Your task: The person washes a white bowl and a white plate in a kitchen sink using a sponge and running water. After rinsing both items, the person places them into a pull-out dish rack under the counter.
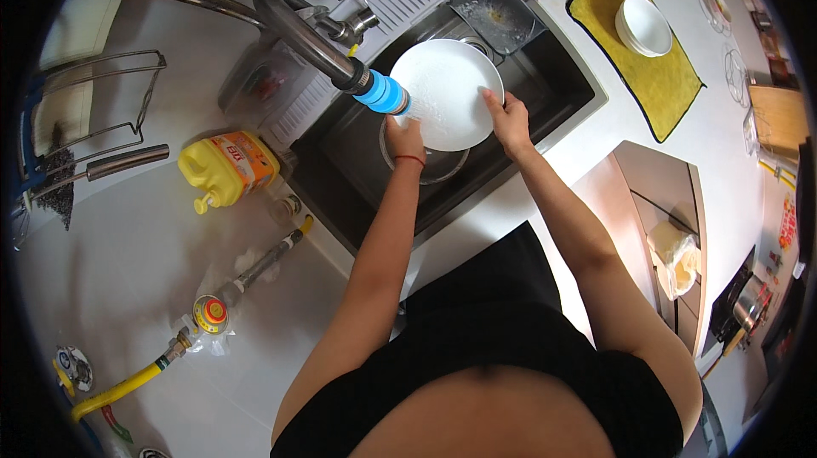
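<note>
A white plate (447, 91) is held over the dark sink (338, 171) between my two hands. My left hand (406, 139) grips its near left edge, close under the blue nozzle of the faucet (383, 93). At the plate's right rim, my right hand (510, 119) has its thumb on the upper face and its fingers behind. Water appears to run from the nozzle onto the plate. Below the plate a round clear rim (440, 176), perhaps a glass bowl or lid, shows in part. A dark rectangular basin (498, 14) sits in the sink's far right corner.
Stacked white bowls (644, 27) rest on a yellow cloth (664, 81) to the right. Left of the sink are a yellow detergent jug (230, 169), a clear plastic container (265, 81) and a gas hose with a regulator (210, 314). A pot (752, 303) stands at far right.
</note>
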Demonstrator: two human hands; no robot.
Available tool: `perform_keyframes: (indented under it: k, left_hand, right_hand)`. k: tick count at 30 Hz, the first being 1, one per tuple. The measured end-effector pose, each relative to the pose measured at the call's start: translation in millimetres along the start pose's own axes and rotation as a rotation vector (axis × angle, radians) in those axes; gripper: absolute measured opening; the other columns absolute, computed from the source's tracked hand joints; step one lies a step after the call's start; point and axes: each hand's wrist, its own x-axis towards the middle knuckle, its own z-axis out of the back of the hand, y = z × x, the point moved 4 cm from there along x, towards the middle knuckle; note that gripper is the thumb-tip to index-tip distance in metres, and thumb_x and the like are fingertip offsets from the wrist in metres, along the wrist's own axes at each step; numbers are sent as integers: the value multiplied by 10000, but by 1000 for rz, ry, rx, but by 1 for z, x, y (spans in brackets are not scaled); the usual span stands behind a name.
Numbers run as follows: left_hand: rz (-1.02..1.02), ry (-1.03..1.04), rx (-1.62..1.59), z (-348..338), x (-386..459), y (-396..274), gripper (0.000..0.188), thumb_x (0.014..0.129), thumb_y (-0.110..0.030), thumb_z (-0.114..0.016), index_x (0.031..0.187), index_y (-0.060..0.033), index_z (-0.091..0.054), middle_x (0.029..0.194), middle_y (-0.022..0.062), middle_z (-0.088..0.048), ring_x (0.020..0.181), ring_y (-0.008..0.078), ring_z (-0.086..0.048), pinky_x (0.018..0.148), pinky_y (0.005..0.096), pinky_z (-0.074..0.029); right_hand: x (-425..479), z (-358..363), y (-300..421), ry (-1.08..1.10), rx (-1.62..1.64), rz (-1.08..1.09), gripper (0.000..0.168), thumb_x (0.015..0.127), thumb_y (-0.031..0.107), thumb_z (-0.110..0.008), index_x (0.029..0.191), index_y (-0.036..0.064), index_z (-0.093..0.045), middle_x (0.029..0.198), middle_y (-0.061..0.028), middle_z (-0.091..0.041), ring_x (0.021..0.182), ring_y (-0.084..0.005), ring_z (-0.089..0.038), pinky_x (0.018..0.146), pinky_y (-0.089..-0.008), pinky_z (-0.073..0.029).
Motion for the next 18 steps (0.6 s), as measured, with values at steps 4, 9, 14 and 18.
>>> perform_keyframes:
  k: [4,9,14,18]
  left_hand:
    - [-179,-43,588,-26,-2,13,627,904,-234,-578,1387,76,-327,1334,250,-467,1223,378,-470,1032,464,-363]
    - [-173,171,999,-66,-18,-15,708,976,-422,-344,1516,-31,-107,1534,319,-92,1435,453,-83,1151,522,-89]
    - [-125,402,734,-83,-20,-28,670,1004,-453,-257,1540,-119,-34,1591,185,-43,1465,376,-22,1160,490,-76]
    - [180,546,-335,-91,-30,-46,778,963,-639,-225,1531,-118,-120,1542,114,-215,1414,262,-212,1144,384,-193]
  right_hand:
    - [-17,1,20,-118,-202,132,377,919,320,-593,825,-44,-607,664,-256,-587,648,-417,-605,614,-443,-466]
    - [-26,2,30,-187,-246,157,325,913,259,-580,807,-47,-595,718,-276,-601,717,-456,-602,648,-473,-469]
    - [-25,-10,34,-215,-261,232,333,918,276,-585,846,-48,-604,702,-269,-588,628,-406,-582,608,-432,-461]
    - [-33,-28,44,-206,-256,396,230,855,138,-618,1006,-35,-624,824,-250,-636,762,-409,-633,680,-425,-502]
